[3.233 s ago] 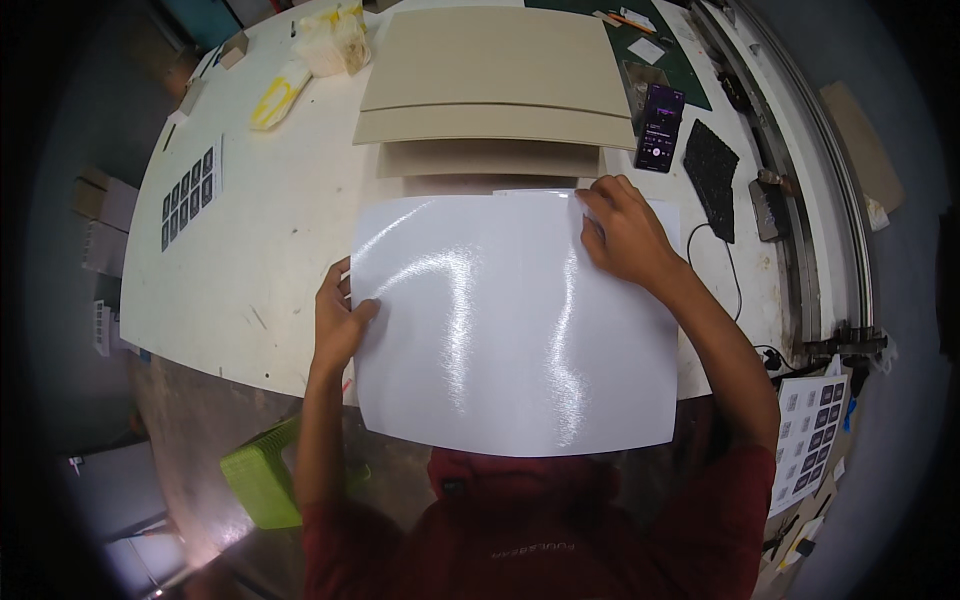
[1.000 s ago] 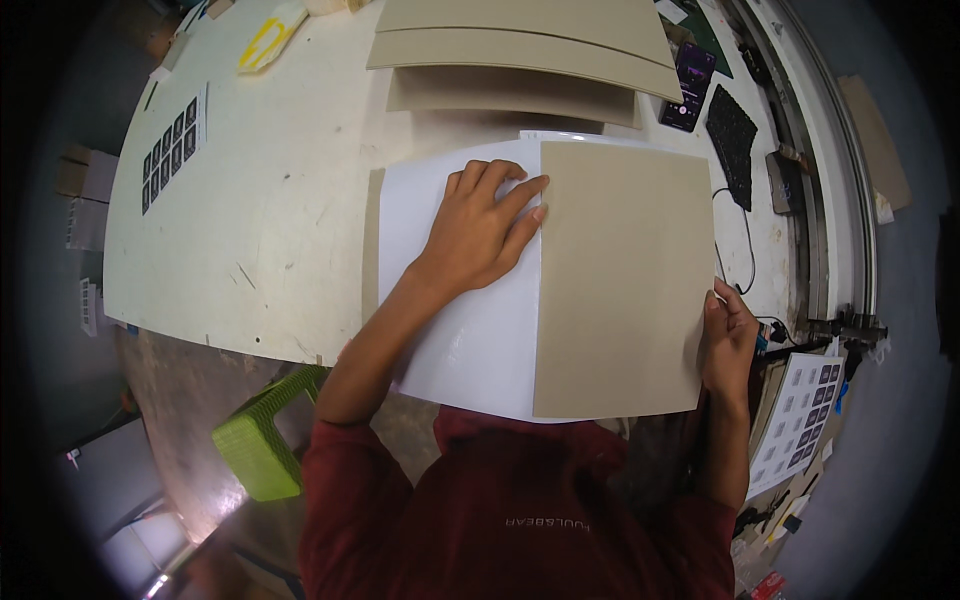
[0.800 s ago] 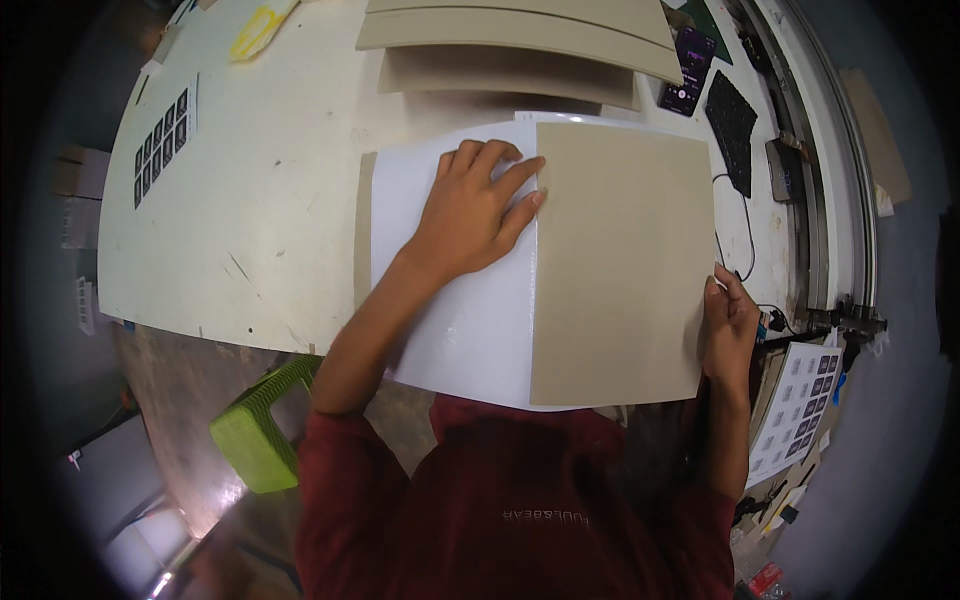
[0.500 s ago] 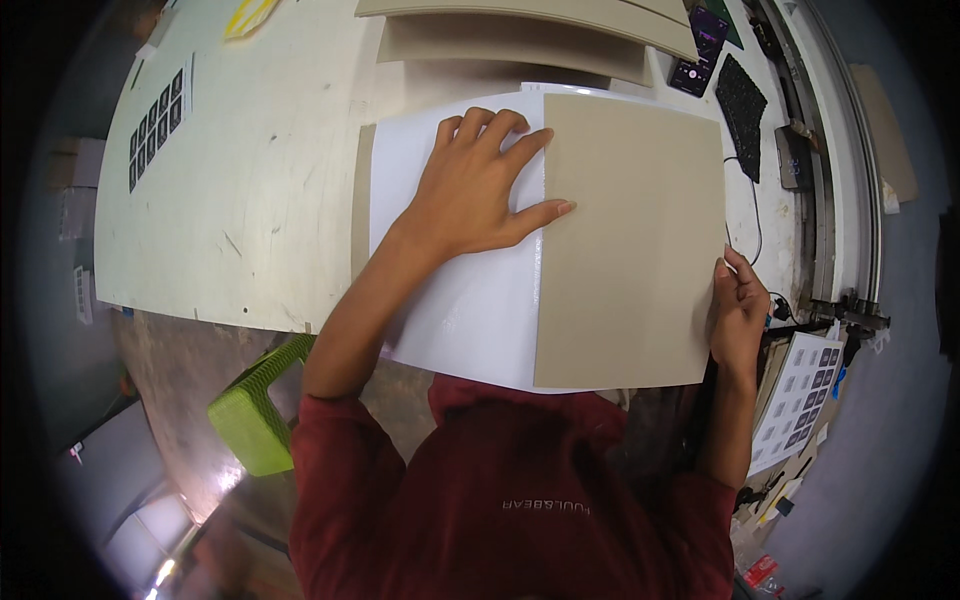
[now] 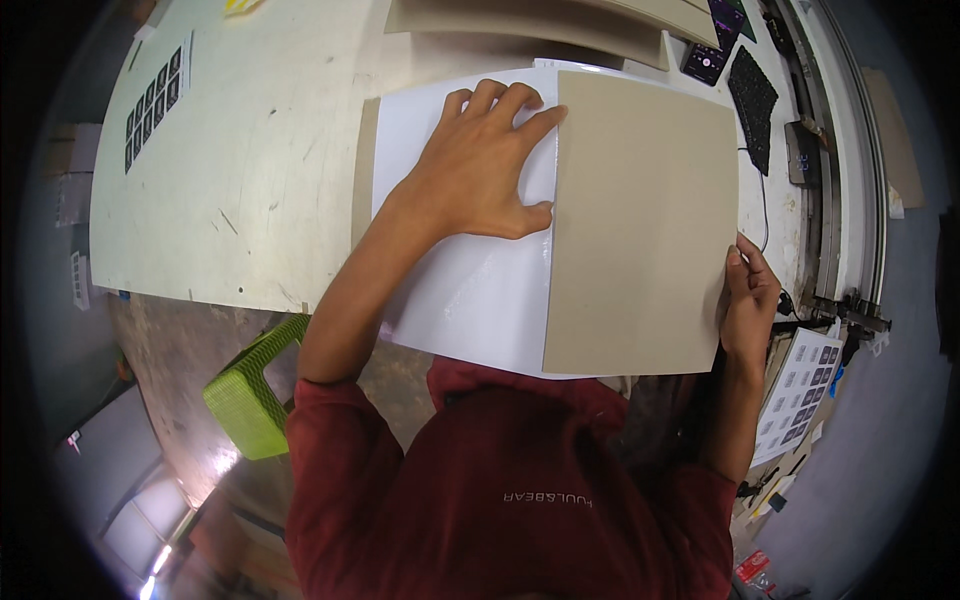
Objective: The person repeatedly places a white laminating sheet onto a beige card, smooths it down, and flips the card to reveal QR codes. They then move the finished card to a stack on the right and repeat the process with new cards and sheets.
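A beige cardboard sheet (image 5: 645,225) lies over the right part of a glossy white sheet (image 5: 465,300) at the table's near edge. My left hand (image 5: 485,165) rests on the white sheet with its fingers spread. Its index fingertip and thumb tip sit at the cardboard's left edge. At the cardboard's right edge, my right hand (image 5: 750,300) pinches it between thumb and fingers. Another beige board (image 5: 364,170) shows as a strip beneath the white sheet's left side.
Beige boards (image 5: 530,40) are stacked at the far side of the white table (image 5: 230,220). A phone (image 5: 705,62), a black mesh-like piece (image 5: 753,105) and a metal rail (image 5: 860,170) lie to the right. A printed sheet (image 5: 795,395) is at lower right; a green stool (image 5: 250,395) stands at left.
My left thumb has drawn back from on top of the cardboard to its left edge. My right hand keeps its pinch on the right edge. The whole view has shifted slightly.
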{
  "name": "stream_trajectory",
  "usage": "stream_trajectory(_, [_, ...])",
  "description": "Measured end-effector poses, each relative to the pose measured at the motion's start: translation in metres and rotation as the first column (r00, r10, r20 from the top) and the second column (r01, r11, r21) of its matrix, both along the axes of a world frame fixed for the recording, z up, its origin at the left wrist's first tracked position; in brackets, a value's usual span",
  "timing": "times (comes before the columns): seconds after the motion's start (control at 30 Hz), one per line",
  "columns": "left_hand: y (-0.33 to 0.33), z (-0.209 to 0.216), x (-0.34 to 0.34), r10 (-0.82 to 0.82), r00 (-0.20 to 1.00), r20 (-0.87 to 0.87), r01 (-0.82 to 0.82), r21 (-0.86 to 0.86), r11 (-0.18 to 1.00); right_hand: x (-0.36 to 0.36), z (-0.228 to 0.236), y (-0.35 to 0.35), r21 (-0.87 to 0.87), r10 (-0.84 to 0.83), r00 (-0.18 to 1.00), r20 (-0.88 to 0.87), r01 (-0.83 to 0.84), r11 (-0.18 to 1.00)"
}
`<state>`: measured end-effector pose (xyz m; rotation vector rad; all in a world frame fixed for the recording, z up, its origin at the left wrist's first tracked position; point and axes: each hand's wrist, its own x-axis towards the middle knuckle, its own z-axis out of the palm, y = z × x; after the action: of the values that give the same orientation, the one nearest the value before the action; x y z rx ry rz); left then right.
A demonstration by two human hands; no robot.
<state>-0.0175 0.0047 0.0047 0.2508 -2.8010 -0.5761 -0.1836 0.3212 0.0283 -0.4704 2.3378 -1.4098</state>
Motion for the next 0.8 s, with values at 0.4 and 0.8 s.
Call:
stream_trajectory(0.4, [0.0025, 0.0002, -0.0001, 0.020, 1.000, 0.006, -0.020, 0.007, 1.000, -0.0068, -0.0034, 0.0049, -0.014, 0.008, 1.000, -0.001, -0.008, 1.000])
stream_trajectory(0.8, [0.0069, -0.0007, 0.0014, 0.020, 1.000, -0.006, -0.020, 0.000, 1.000, -0.0084, -0.0070, 0.0059, 0.000, -0.005, 1.000, -0.009, 0.005, 1.000])
